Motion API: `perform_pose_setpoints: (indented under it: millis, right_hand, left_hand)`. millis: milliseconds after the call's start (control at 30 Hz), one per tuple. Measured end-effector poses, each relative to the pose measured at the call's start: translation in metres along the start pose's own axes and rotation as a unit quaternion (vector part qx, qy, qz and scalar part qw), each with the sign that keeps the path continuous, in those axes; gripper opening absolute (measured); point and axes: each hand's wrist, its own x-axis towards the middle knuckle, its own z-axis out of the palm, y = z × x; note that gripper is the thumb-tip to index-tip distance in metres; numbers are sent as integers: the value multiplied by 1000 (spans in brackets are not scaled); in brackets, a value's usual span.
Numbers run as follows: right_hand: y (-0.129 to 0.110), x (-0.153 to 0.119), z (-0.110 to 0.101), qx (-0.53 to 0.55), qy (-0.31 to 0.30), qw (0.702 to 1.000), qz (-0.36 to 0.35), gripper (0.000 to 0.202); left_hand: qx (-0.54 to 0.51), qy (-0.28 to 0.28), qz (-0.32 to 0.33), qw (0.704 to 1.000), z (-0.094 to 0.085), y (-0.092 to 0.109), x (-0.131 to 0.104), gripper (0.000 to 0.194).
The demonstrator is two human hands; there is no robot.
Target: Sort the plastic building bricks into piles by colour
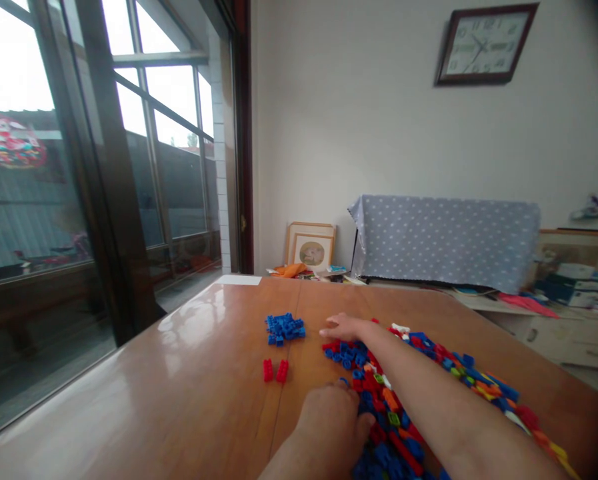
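Note:
A long pile of mixed toy building bricks (389, 399) in red, blue, orange, green and white lies on the right half of the wooden table. My left hand (331, 417) rests at the pile's near left edge, back of the hand up and thumb out to the right. Its fingertips are bent down and mostly hidden. Just past them a bit of blue brick (343, 381) shows. My right hand (343, 327) reaches over the pile's far left end, fingers stretched leftward, with nothing visible in them. Left of it sits a cluster of blue bricks (285, 329). Two red bricks (275, 371) stand nearer me.
The glossy table (189, 393) runs toward the wall, with a white sheet (239, 280) at its far left corner. Glass doors (103, 167) line the left. Behind the table are a framed picture (311, 248), a dotted cloth cover (443, 240) and a drawer cabinet (579, 337).

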Motion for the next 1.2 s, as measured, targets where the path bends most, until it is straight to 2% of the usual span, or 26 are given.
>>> perform_pose_setpoints:
  millis: [133,333,567,700,800,900,1033,1133,1200]
  right_hand:
    - [-4,-11,12,-15,-1,1000,-14,53]
    - [-5,-61,10,-54,29,998,-34,20]
    - [-2,-142,-3,-95,87,991,-43,14]
    - [11,-181,-9,-89,99,990,-52,8]
    - [26,-199,-17,-59,99,992,-51,9]
    - [42,-197,-29,-16,123,991,-42,17]
    - [63,-161,-40,5,160,987,33,28]
    - [75,-120,-42,8,150,987,55,34]
    - [81,-93,-41,12,132,989,65,41]
  left_hand:
    - [1,2,7,1000,1,-1,0,45]
    - [-3,11,18,1000,1,-2,-2,41]
    - [3,16,30,999,3,-4,-2,38]
    - [6,14,24,1000,3,-4,0,37]
    - [9,10,14,1000,1,-3,-1,37]
    - [-7,27,16,999,-3,1,-5,41]
    - [-48,58,53,996,-1,7,-9,59]
    - [-63,45,126,989,16,9,-4,84]
    - [-49,-5,178,983,33,7,3,92]
